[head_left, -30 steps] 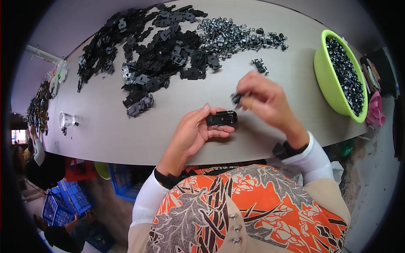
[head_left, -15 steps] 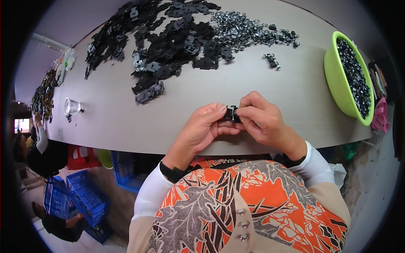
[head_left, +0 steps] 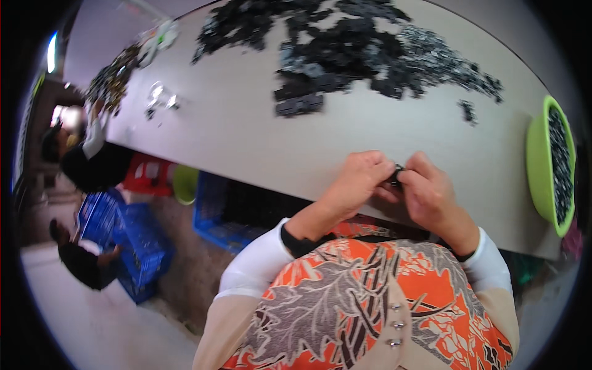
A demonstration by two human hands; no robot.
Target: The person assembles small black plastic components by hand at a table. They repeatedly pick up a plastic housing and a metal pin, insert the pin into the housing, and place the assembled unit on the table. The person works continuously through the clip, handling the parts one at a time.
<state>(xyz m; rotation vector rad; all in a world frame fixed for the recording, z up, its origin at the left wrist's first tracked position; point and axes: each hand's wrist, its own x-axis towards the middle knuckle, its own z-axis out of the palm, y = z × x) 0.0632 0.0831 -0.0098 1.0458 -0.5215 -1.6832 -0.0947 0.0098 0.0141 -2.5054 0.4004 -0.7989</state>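
Note:
Over the near part of the table, my left hand (head_left: 361,184) pinches a small black toy-car chassis (head_left: 396,175) between thumb and fingers. My right hand (head_left: 428,191) closes on the same piece from the other side. Fingers cover most of it, and motion blurs the rest. Beyond my hands lies a heap of black plastic chassis parts (head_left: 345,52). Metal axles with small wheels (head_left: 441,58) are piled against its right side. A few loose axles (head_left: 467,112) lie apart, nearer to me.
A lime-green basin (head_left: 536,166) full of small dark wheeled parts stands at the right. Far left are a clear cup (head_left: 161,95) and a gold-coloured heap (head_left: 117,77), where another person (head_left: 92,160) works. Blue crates (head_left: 145,240) and a red container (head_left: 148,176) sit below the table.
The view has swung left, so the table and heaps appear shifted right. Both hands still hold the chassis, the left now with its back turned upward and its fingers more closed.

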